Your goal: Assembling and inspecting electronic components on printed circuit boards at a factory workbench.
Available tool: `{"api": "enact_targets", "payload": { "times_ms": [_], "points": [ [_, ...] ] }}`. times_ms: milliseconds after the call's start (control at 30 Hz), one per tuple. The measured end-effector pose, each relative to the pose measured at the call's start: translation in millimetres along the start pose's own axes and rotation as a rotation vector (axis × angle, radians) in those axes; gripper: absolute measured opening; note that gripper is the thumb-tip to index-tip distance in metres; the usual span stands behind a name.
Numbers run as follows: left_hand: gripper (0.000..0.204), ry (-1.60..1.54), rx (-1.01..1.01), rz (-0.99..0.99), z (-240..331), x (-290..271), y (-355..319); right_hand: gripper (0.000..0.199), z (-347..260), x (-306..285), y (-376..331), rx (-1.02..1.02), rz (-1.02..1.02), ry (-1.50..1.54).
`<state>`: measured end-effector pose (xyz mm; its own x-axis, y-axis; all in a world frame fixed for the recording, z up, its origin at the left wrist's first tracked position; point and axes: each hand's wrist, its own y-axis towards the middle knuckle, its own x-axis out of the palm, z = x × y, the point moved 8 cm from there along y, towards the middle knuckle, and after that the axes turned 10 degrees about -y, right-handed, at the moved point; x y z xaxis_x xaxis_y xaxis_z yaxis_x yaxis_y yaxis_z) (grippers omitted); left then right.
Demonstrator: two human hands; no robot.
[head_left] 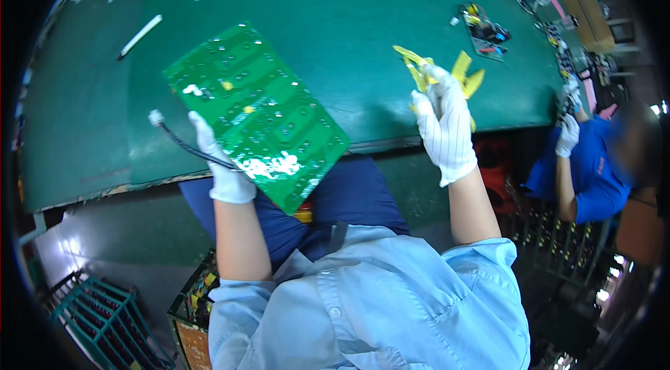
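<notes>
My left hand, in a white glove, grips the lower edge of a large green circuit board held solder side up over the front edge of the green table. A black cable with a white plug hangs from the board to the left. My right hand, also gloved, is raised to the right and pinches crumpled strips of yellow tape. The two hands are well apart.
A white pen-like stick lies far left on the table. Other circuit boards lie at the back right. A co-worker in a blue shirt with white gloves works at the right. A teal wire crate stands at lower left.
</notes>
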<state>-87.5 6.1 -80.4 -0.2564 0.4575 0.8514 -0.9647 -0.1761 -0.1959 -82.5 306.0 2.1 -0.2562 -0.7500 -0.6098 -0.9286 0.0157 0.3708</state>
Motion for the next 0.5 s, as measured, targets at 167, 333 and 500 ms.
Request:
{"api": "enact_targets", "payload": {
  "times_ms": [167,333,500],
  "points": [
    [0.046,0.068,0.103,0.028,9,-7,7,0.050,41,-63,-27,0.115,0.156,-0.429],
    [0.041,0.057,0.121,-0.045,9,-7,9,0.066,46,-58,-53,0.057,0.137,-0.676],
    [0.046,0.068,0.133,-0.039,11,-6,9,0.070,53,-53,-46,-0.003,0.200,-0.797]
  ]
}}
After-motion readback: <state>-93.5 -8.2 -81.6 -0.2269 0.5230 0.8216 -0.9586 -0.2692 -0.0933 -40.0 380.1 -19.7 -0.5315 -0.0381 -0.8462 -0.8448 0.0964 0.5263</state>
